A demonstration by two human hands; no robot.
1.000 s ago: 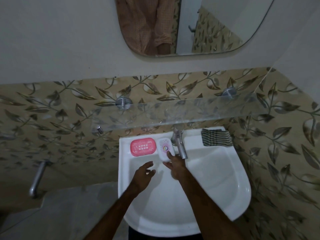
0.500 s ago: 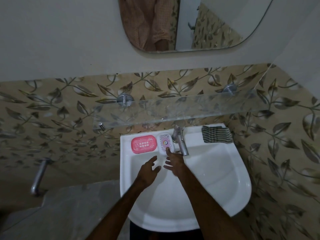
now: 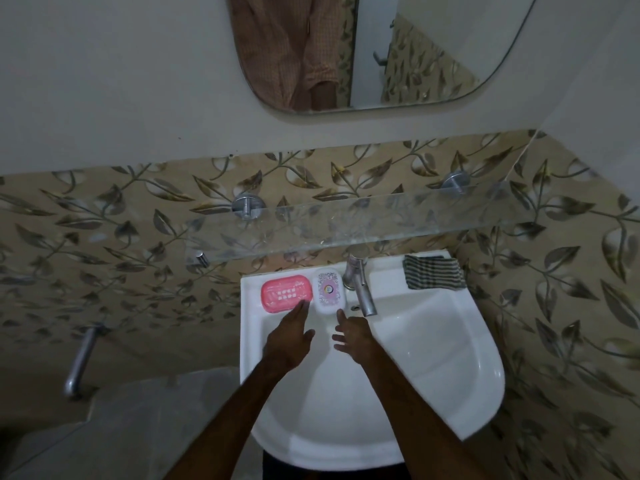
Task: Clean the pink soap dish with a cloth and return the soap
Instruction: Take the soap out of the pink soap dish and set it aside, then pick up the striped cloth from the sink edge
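Two bare hands hang over the white sink (image 3: 433, 358), the biggest thing in view, and neither holds anything. Along the sink's back ledge, from the person's left to right, lie the pink soap dish (image 3: 286, 293), the soap (image 3: 329, 290) in its patterned wrapper, the tap (image 3: 360, 285) and, well apart at the far right corner, the striped cloth (image 3: 433, 271).

The dish sits empty, its long axis running left to right along the ledge, slotted floor facing up. The soap lies just beside it on the right, its long axis pointing front to back, its near end overhanging the bowl a little.

The left hand (image 3: 289, 337) is flat and open, fingers stretched forward, and its fingertips (image 3: 304, 304) reach the dish's near right corner; whether they touch the rim or only hover over it cannot be told. The right hand (image 3: 353, 336) is also loose and spread, its index tip just short of the soap's near end.

So the dish lies straight ahead of the left hand, which is plainly the nearer one, and a grasp across its short side looks the natural next step. The cloth lies on the right hand's side, past the tap, so that hand would have to swing round the spout to fetch it. Wiping has not yet begun, by the look of things.
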